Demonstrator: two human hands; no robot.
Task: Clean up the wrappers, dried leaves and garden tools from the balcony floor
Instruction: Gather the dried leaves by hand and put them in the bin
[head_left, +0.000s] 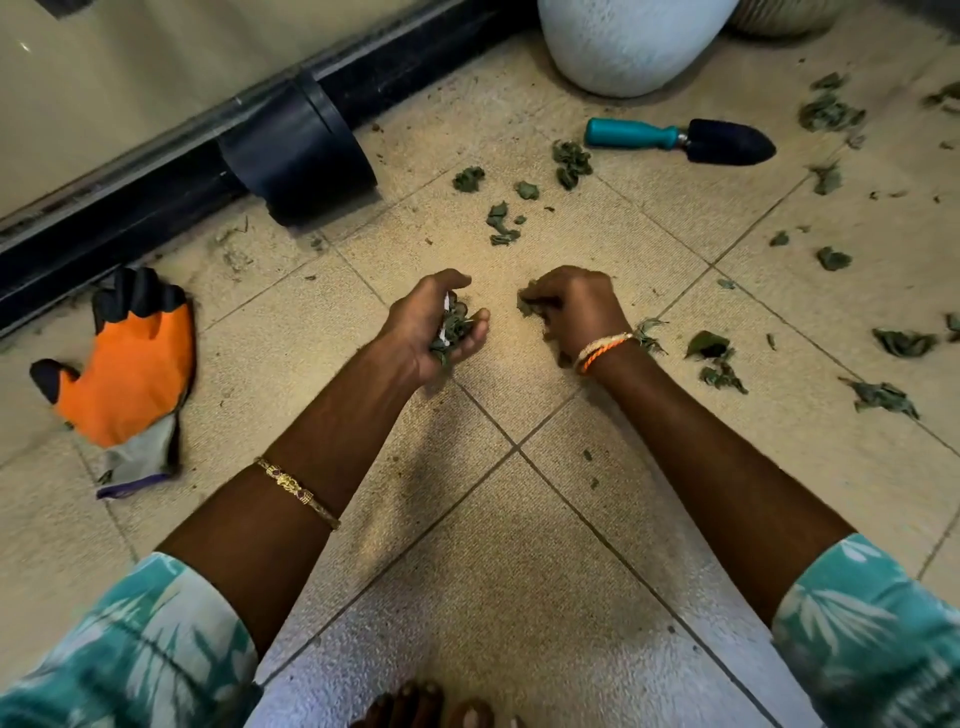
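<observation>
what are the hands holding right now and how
The left hand cups a bunch of dried leaves in its curled palm. The right hand pinches a leaf at its fingertips.

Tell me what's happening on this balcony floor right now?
A person crouches over the beige tiled floor, gathering dried green leaves. The left hand cups a handful of leaves with a scrap of white wrapper; the right hand pinches more off the tiles. Many scattered leaves, a teal-handled black trowel and an orange-and-black garden glove still lie on the floor.
</observation>
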